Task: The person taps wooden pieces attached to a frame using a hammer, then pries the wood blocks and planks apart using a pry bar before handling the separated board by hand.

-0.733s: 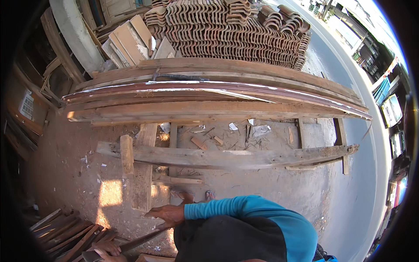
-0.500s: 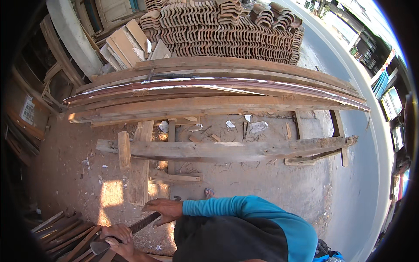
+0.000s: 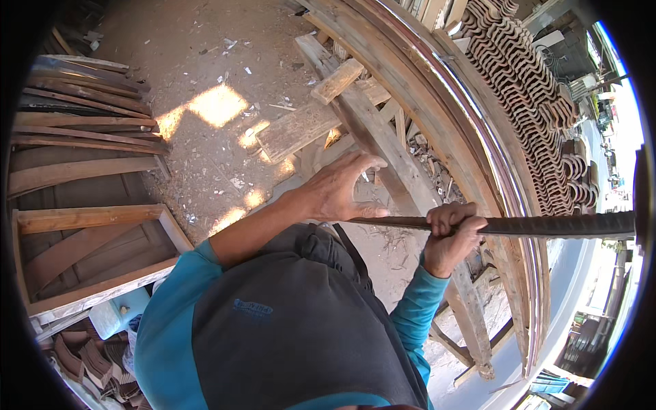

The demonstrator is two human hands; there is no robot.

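My right hand (image 3: 452, 236) is closed round a long dark bar (image 3: 553, 225) with a ribbed surface. The bar lies nearly level across the picture, thin at its left end and broader toward the right rim. A dark upright piece (image 3: 641, 205) shows at that right end; whether it belongs to the bar I cannot tell. My left hand (image 3: 339, 188) is open, thumb and fingers spread wide. Its thumb is beside the bar's thin end, and I cannot tell whether it touches. Beyond both hands lies a weathered wooden beam (image 3: 386, 150).
A short wood block (image 3: 337, 80) rests on the beam, near a wide plank (image 3: 294, 130). Long boards (image 3: 437, 89) curve past on the right, with stacked roof tiles (image 3: 526, 89) behind. At left are wood strips (image 3: 89, 116), a wooden frame (image 3: 89, 217) and a pale blue container (image 3: 119, 313).
The view has swung left, and my body is turned within it. The bar has risen and now reaches out to the right. My left hand has let go of it; my right hand now grips it.
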